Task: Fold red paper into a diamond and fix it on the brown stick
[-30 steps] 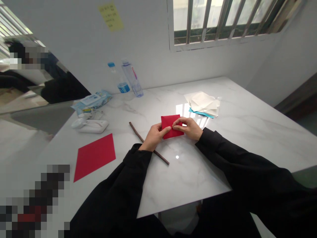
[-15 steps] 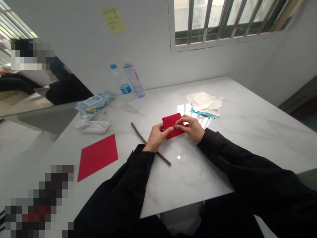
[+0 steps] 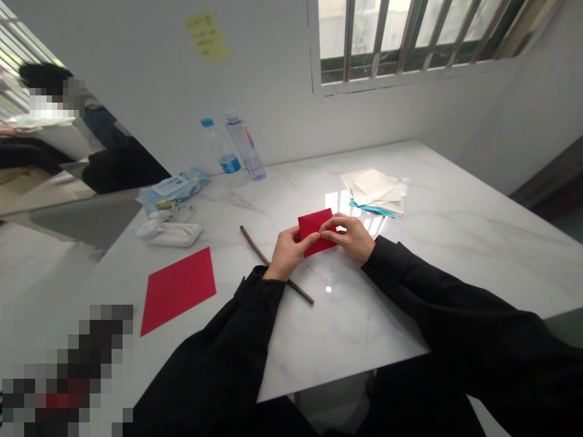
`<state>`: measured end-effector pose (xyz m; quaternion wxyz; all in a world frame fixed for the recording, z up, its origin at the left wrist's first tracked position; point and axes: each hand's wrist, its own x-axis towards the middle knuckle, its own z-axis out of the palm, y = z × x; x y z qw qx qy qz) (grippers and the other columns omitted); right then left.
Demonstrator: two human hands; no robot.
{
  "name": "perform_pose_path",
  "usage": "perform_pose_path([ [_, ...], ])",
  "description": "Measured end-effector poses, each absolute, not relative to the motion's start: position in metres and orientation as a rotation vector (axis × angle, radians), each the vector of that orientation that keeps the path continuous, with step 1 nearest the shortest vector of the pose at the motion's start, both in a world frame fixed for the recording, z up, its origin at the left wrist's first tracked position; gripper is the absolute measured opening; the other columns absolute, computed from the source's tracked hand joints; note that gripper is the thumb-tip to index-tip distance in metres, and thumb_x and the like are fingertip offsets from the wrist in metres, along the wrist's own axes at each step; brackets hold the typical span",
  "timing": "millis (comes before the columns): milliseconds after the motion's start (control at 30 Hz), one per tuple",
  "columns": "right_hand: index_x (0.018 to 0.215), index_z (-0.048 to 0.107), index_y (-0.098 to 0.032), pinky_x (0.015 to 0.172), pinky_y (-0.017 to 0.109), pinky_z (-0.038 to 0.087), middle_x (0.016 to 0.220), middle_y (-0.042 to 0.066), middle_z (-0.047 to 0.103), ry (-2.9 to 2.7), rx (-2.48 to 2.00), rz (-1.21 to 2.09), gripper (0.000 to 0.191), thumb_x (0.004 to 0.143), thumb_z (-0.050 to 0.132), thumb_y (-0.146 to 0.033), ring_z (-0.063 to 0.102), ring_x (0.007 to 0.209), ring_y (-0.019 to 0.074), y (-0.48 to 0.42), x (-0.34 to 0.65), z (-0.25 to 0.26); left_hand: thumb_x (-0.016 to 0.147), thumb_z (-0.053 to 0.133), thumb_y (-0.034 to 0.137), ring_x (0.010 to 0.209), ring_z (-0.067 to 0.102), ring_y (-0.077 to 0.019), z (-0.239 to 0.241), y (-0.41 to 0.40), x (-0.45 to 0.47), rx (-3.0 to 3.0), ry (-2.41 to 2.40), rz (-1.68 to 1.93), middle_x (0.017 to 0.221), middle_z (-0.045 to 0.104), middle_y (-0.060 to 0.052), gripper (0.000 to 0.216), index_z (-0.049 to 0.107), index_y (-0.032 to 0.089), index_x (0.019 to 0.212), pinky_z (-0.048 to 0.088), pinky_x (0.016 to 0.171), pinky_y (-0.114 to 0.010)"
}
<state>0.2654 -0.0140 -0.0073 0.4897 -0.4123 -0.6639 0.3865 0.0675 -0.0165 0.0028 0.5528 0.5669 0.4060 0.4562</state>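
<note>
Folded red paper [image 3: 313,224] at frame centre, long axis left-right: your left hand [image 3: 288,255] pinches its lower left edge, your right hand [image 3: 354,238] pinches the right edge.

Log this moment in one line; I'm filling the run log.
left hand: holding folded red paper | right hand: pinching same paper

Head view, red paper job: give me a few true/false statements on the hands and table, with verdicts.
1. The left hand and right hand both pinch the folded red paper. True.
2. The flat red sheet lies to the right of the hands. False: it lies to their left.
3. Two bottles stand by the wall. True.
4. The right hand holds the brown stick. False: it lies on the table, passing under the left wrist.
</note>
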Motion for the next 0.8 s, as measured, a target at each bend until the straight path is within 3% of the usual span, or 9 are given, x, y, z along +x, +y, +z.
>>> perform_pose_path([
  [600,0.089,0.078,-0.022,0.075,0.033,0.057,0.096,0.006,0.071,-1.608,-1.083,0.764,0.016,0.088,0.077,-0.038,0.068,0.089,0.0203,-0.02,0.2588,-0.0061,0.075,0.087,0.056,0.089,0.075,-0.0269,0.0023,-0.0164,0.0695,1.293,0.981,1.089,0.102,0.081,-0.012,0.056,0.08,0.012,0.109,0.057,0.088,-0.039],
  [800,0.088,0.077,-0.022,0.075,0.033,0.058,0.096,0.005,0.069,-1.654,-1.106,0.649,0.009,0.089,0.075,-0.03,0.067,0.086,0.0195,-0.021,0.2589,-0.0037,0.073,0.087,0.056,0.087,0.075,-0.0269,0.0047,-0.0176,0.0712,1.284,0.982,1.106,0.099,0.081,-0.011,0.056,0.081,0.011,0.107,0.059,0.085,-0.038],
])
